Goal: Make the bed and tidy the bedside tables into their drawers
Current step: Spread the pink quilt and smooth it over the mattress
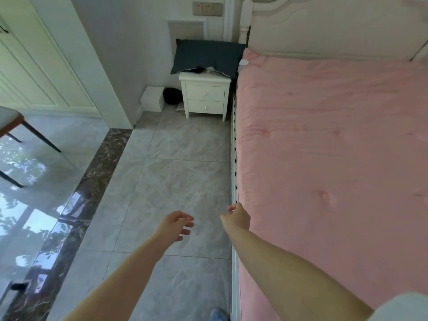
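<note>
While both arms were stretched out over the floor (166, 172) next to the bed (324, 147), neither of the hands had hold of anything. Left hand (177, 224) hung over the grey tiles with the fingers loosely spread and a bit curled, nothing in it. Right hand (237, 216) was curled into a loose fist right at the edge of the bed, just beside the pink quilt (335, 205), but honestly I couldn't tell if it was actually touching the fabric.

That quilt was lying flat and covered the whole mattress up to the white headboard (324, 31). No pillow on the bed itself: the dark blue pillow (208, 56) was sitting on top of the white bedside table (205, 96), leaning back against the wall and hanging over the surface's edges. Some small dark and white stuff poked out from under it, too hidden to make out. Both drawers on that table were closed.

To the left of the table sat a white box (152, 98) and something dark and round (172, 96) on the floor. A chair (14, 126) was off at the far left, and the toe of a blue shoe (217, 315) showed at the bottom.
</note>
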### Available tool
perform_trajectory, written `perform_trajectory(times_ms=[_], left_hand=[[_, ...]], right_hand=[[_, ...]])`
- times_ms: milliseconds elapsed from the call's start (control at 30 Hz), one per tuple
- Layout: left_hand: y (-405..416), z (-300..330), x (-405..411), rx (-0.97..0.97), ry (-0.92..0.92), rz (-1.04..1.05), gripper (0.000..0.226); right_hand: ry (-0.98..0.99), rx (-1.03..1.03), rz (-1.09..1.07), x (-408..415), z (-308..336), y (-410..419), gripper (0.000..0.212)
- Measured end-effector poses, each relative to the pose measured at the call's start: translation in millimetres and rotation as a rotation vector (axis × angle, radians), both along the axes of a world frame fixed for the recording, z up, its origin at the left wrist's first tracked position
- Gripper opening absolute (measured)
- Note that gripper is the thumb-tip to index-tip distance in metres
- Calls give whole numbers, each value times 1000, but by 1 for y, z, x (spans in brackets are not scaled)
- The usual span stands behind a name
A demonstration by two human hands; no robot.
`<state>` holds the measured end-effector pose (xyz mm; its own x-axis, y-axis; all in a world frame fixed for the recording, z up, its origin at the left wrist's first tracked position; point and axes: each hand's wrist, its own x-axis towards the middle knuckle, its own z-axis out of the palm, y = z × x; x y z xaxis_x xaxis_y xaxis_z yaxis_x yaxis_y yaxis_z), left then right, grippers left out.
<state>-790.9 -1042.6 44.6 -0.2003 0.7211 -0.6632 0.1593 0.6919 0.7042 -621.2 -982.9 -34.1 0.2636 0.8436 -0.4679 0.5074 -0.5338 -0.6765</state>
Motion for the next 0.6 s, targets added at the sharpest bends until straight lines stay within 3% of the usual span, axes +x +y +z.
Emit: perform_trajectory(times_ms=[200, 433, 600], left_hand=[[81, 6, -46, 47, -32, -152, 16], [170, 23, -93, 58, -44, -535, 19], [235, 25, -87, 81, -13, -606, 21]], right_hand=[[-7, 34, -127, -24, 12, 57, 20], [-21, 82, -243, -43, 38, 92, 21], [-95, 120, -280, -36, 49, 118, 21]])
